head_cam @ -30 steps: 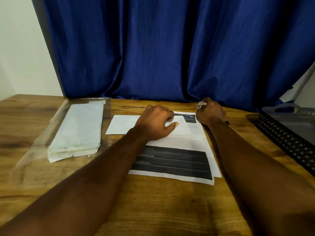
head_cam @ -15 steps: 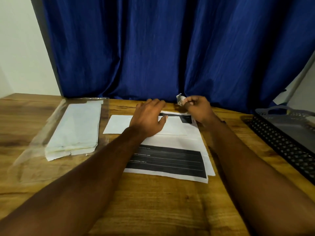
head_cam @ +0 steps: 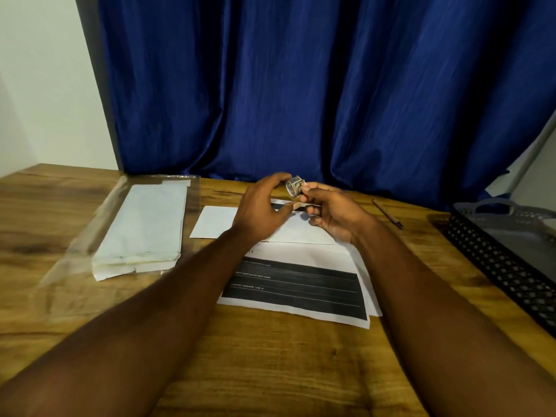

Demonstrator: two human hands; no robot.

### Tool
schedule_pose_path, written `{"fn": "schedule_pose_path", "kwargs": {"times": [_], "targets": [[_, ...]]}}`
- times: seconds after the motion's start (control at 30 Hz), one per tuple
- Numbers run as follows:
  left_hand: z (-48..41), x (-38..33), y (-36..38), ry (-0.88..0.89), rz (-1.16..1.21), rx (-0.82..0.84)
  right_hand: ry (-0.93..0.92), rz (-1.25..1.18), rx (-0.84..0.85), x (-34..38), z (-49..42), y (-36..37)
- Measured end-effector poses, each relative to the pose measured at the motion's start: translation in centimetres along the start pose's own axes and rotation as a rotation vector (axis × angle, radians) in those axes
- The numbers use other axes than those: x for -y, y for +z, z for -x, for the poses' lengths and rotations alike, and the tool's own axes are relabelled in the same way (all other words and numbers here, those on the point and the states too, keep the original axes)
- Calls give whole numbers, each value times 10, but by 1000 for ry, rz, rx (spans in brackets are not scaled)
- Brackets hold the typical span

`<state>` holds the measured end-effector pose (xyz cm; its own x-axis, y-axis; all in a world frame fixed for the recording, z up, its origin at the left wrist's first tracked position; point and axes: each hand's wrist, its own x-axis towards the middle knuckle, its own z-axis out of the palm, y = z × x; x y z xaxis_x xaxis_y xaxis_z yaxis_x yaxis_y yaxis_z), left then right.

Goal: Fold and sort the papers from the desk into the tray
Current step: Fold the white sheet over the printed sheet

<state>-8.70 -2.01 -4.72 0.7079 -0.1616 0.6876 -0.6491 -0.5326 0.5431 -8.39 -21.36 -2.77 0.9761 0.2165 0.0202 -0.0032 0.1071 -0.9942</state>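
A printed sheet with a dark band (head_cam: 301, 284) lies in the middle of the wooden desk, with another sheet under it. A white folded paper (head_cam: 216, 221) lies across its far end. Above these, my right hand (head_cam: 334, 218) pinches a small shiny tape roll (head_cam: 294, 186) between its fingertips. My left hand (head_cam: 261, 212) hovers beside it with curved fingers, its index fingertip touching the roll's top edge. The black mesh tray (head_cam: 496, 260) stands at the right edge of the desk.
A stack of folded white papers (head_cam: 144, 230) lies on a clear plastic sleeve (head_cam: 75, 251) at the left. A brown pen (head_cam: 388, 213) lies between the papers and the tray. A blue curtain (head_cam: 301, 85) hangs close behind the desk.
My right hand lifted the tape roll off the desk's far edge and brought it leftward. My left hand rose off the folded paper and came up to the roll.
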Motion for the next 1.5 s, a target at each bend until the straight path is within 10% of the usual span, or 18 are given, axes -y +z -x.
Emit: {"fn": "schedule_pose_path", "kwargs": {"times": [0.47, 1.03, 1.5], "targets": [[1, 4, 3, -20, 80, 19, 12, 40, -1, 1, -1, -2], [-1, 12, 5, -135, 2, 25, -406, 578, -151, 8, -1, 0], [0, 2, -3, -213, -98, -3, -116, 104, -127, 15, 2, -4]]}}
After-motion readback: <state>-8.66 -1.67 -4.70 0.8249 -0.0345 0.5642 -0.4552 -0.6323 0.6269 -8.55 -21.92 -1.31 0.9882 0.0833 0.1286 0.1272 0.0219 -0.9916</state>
